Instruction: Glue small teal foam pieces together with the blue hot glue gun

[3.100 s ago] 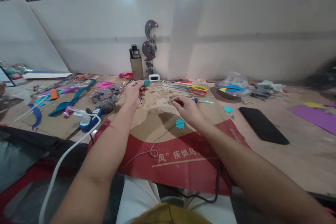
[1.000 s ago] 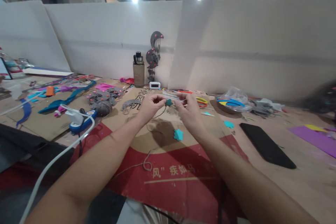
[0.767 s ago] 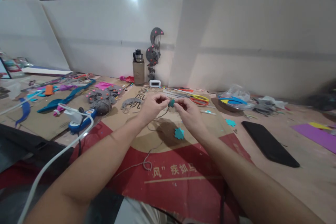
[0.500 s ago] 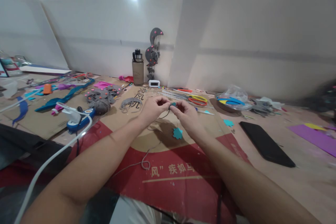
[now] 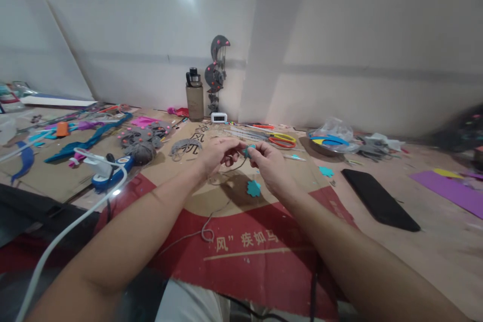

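My left hand [image 5: 217, 155] and my right hand [image 5: 268, 165] meet above the red and tan cardboard sheet [image 5: 264, 246]. Both pinch a small teal foam piece [image 5: 247, 150] between their fingertips. A thin grey thread [image 5: 206, 229] hangs from the piece and trails in a loop across the cardboard toward me. A second teal flower-shaped cutout [image 5: 253, 188] lies flat on the cardboard just below my right hand.
A blue and white glue gun [image 5: 105, 173] with a white cord lies at left, near grey felt pieces [image 5: 141, 146]. Scissors [image 5: 281, 139], a bottle [image 5: 194, 95], a metal dish [image 5: 332, 141], a black phone [image 5: 379, 199] and purple foam [image 5: 449, 183] lie around. White panels stand behind.
My hands came off the table and met in mid-air over the cardboard, both closing on the small teal piece. In the last second they sank slightly and pinched tighter.
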Demonstrator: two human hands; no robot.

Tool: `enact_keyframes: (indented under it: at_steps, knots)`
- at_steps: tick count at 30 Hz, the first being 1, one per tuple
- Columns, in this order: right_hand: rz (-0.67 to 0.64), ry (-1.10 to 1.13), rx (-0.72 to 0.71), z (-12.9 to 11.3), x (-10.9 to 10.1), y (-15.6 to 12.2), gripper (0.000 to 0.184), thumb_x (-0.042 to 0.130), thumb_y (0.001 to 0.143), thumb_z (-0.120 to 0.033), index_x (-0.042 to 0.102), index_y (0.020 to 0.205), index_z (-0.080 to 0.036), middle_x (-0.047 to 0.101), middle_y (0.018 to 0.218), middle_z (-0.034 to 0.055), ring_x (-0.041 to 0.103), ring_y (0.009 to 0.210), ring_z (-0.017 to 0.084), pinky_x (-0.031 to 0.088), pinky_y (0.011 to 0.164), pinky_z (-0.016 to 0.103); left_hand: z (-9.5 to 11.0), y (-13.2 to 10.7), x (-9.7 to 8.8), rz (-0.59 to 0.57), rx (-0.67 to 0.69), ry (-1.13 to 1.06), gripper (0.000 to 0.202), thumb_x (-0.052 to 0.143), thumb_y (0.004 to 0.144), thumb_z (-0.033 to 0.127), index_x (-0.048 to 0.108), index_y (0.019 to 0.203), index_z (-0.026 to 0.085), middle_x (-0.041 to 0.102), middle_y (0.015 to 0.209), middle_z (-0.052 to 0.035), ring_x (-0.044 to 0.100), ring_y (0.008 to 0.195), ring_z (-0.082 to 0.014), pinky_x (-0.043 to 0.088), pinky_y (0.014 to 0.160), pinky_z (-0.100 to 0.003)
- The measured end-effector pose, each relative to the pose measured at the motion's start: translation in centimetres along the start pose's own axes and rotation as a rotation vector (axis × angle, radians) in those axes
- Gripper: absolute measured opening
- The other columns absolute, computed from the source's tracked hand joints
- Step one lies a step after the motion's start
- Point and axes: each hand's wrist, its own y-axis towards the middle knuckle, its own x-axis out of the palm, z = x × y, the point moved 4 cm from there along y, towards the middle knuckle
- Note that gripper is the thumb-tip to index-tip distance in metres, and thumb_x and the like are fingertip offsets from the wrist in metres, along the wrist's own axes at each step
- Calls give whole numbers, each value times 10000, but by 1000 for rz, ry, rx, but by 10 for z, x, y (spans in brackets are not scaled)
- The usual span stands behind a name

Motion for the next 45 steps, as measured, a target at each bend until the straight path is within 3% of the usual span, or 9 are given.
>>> enact_keyframes:
  at_steps: [3,12,19,28,32,37,40,42,45]
  knots:
    - [-5,56,10,4,0,2,273,603,749,-462,494,698,-217,440,582,-54,397,525,106,332,541,266,-3,1,0,-25,-69,-127,290,623,763,386,659,900,133,621,712,-35,522,516,-75,327,418,-188]
    - [4,-31,-38,-5,0,-4,227,593,771,-421,522,734,-208,479,616,-42,401,560,114,337,566,276,-3,1,0,39,108,153,216,716,723,326,673,807,131,619,584,-18,533,501,-82,367,442,-195]
    - [17,-115,-76,-13,-1,-7,217,585,795,-408,521,741,-208,503,643,-29,437,592,122,383,607,287,0,0,-1,19,102,176,209,706,731,322,680,810,130,636,609,-28,564,530,-96,398,462,-203]
    - [-95,260,102,6,17,-5,372,665,720,-396,457,975,-224,608,775,-20,602,724,139,490,729,328,10,-2,-6,180,240,285,112,666,729,268,646,714,158,570,589,23,454,497,-56,342,474,-195]
    - [-137,83,10,3,17,-9,200,568,800,-380,536,881,-200,592,709,-13,582,670,138,475,702,320,13,-1,-14,298,312,342,106,645,741,268,636,732,162,574,588,21,463,501,-66,360,490,-207]
    - [-162,-255,-194,-14,15,-17,267,508,872,-351,580,1092,-217,657,887,43,604,814,185,453,762,343,10,2,-23,343,307,197,159,649,754,313,602,777,163,589,580,13,477,459,-71,366,457,-213]
    - [-243,-411,-355,-25,16,-18,292,424,922,-382,642,824,-215,660,861,59,598,863,203,431,818,352,8,6,-28,346,303,3,204,693,719,323,590,790,162,605,640,5,558,536,-84,379,469,-198]
    - [-180,-465,-393,-30,7,-13,400,370,940,-409,609,687,-210,652,810,67,599,838,208,427,812,349,7,9,-32,361,290,-101,225,715,693,314,584,792,160,602,670,8,590,571,-90,366,456,-187]
    - [50,-621,-299,-33,-20,2,335,411,917,-410,610,752,-197,656,813,87,596,799,222,424,761,345,4,12,-39,381,268,-178,227,722,682,301,584,792,158,596,684,16,586,554,-76,344,433,-175]
